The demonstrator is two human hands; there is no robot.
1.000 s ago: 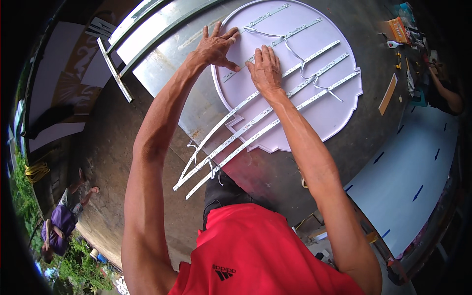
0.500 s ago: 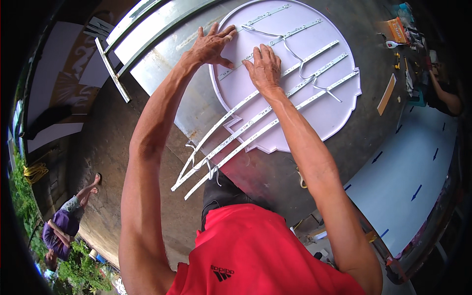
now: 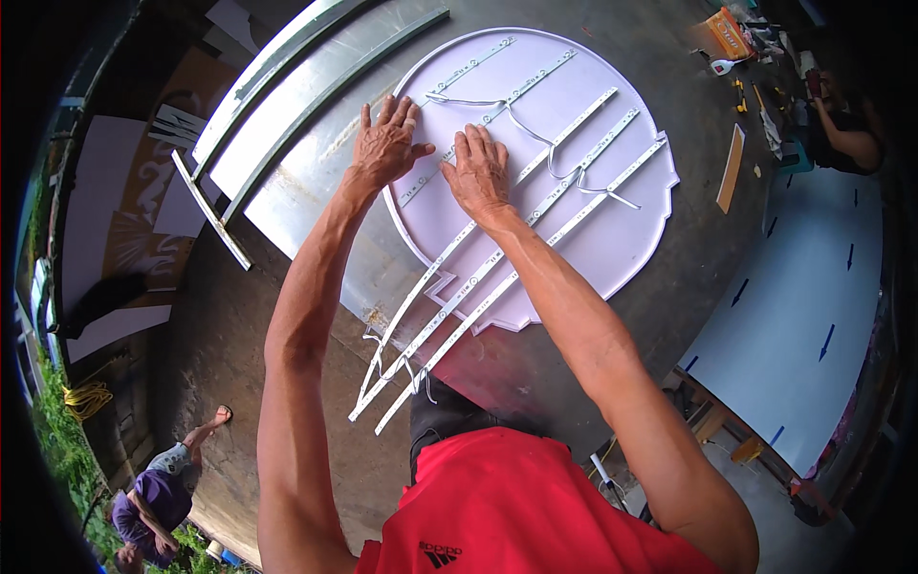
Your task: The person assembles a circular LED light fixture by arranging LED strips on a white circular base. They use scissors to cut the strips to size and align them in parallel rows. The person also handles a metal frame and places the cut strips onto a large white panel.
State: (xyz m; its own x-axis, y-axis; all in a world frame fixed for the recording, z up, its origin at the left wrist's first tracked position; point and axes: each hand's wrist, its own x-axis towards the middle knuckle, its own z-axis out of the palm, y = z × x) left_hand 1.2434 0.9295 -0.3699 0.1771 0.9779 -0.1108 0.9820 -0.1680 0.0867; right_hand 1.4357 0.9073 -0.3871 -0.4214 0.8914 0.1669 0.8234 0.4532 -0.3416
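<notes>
A round, pale lilac panel with a raised rim and a notched lower edge lies flat on a metal table. Several white LED strips run slantwise across it, joined by white wire. My left hand rests over the panel's left rim, fingers spread, near the ends of the two upper strips. Beside it, my right hand lies with fingers outstretched on a strip, partly covering it. Neither hand is closed round anything. Three lower strips extend past the notched edge toward me, with loose wire at their near ends.
A metal frame lies at the table's upper left. To the right are an orange box, several tools and a brown strip. A blue-white sheet is beyond. Another person is at lower left; someone's arm shows at right.
The whole view has shifted, so the panel and table sit farther left and lower. Both hands stay at about the same places on the panel.
</notes>
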